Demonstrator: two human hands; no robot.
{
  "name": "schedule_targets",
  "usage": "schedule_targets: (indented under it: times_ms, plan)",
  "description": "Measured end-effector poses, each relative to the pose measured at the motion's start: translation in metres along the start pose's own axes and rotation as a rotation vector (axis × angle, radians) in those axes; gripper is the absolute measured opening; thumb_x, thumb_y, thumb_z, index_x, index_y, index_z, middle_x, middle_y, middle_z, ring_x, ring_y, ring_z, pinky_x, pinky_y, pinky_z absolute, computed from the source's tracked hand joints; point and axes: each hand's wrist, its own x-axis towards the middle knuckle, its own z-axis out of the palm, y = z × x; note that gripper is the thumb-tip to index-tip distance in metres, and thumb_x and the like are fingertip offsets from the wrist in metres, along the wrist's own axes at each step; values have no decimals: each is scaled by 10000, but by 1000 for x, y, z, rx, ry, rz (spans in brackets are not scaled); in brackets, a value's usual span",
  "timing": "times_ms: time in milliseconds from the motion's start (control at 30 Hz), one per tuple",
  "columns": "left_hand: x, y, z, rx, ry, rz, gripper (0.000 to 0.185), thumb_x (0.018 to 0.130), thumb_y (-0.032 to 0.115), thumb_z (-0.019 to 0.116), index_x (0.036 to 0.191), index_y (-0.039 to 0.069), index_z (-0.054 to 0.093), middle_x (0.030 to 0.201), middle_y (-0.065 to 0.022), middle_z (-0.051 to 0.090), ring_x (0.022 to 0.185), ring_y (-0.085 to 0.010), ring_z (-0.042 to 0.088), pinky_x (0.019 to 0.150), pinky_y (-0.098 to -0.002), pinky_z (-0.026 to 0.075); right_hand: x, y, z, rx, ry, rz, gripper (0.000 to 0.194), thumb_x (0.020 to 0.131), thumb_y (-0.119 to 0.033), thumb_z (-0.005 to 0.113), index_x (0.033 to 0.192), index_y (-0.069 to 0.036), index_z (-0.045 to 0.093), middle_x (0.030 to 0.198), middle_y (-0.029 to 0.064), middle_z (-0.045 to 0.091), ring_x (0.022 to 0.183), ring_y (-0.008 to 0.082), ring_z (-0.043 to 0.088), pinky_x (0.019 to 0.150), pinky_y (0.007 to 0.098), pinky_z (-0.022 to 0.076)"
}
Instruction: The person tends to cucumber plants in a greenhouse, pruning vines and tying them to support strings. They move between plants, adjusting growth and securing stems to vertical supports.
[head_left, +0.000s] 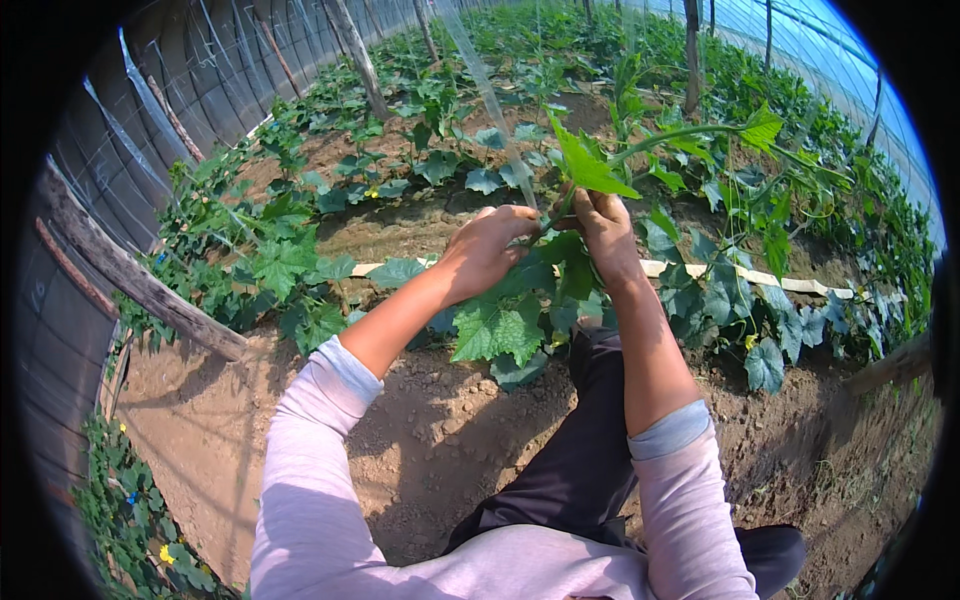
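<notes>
Both my hands meet at a green vine stem (556, 217) of a yellow-flowered, broad-leaved plant. My left hand (491, 244) has its thumb and fingers closed around the stem at the lower end of a clear plastic strip (491, 97), which comes down from above. Just right of it, my right hand (604, 229) pinches the same stem, its fingertips partly behind a bright green leaf (589, 165). Beyond that hand the vine's upper part (675, 135) arches to the right, with young leaves and tendrils. Large leaves (499, 326) hang below my hands. Whether the strip is between my fingers is unclear.
A pale flat drip hose (757, 277) runs along the plant row. Leaning wooden poles (150, 277) and a dark wall (64, 375) stand at the left, another post (691, 60) behind the vine. More vine rows (480, 52) fill the background. Bare soil (442, 442) lies around my legs.
</notes>
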Motion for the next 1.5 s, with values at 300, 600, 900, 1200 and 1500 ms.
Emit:
schedule_targets:
  times_ms: [300, 600, 900, 1200, 1500]
  plan:
    - [-12, -8, 18, -76, 43, -264, 216, 861, 156, 739, 989, 24, 625, 940, -129, 660, 860, -319, 652, 750, -439, 485, 0, 6, -3, 0, 18, -11, 238, 1070, -191, 518, 1207, -10, 590, 980, 51, 645, 889, 159, 644, 782, 322, 559]
    - [-6, 30, -31, 128, 249, -17, 154, 896, 148, 712, 993, 40, 660, 916, -120, 666, 759, -300, 661, 691, -408, 517, -5, -5, 16, -462, 238, -46, 333, 1002, -258, 649, 1199, 9, 616, 1017, 130, 723, 910, 179, 665, 826, 348, 518]
    - [92, 79, -62, 225, 254, -49, 310, 865, 233, 758, 1066, 4, 699, 981, -151, 733, 873, -262, 720, 741, -381, 546, -26, -9, 45, -582, 189, -209, 234, 948, -208, 674, 939, -1, 566, 797, 184, 628, 712, 356, 613, 680, 423, 497]
    - [85, 70, -75, -266, 5, -83, 204, 918, 162, 659, 1003, -21, 686, 871, -107, 713, 810, -184, 665, 739, -334, 515, -48, -79, 13, -631, 410, -374, 300, 932, -147, 722, 1193, -29, 633, 966, 92, 686, 691, 133, 673, 588, 298, 536]
    - [64, 83, -84, -168, -202, 6, 232, 918, 199, 610, 1001, -17, 625, 830, -146, 661, 745, -249, 623, 722, -375, 492, -23, -119, -7, -1184, 321, -716, 131, 916, -141, 695, 983, -29, 706, 875, 131, 707, 722, 284, 708, 666, 374, 552]
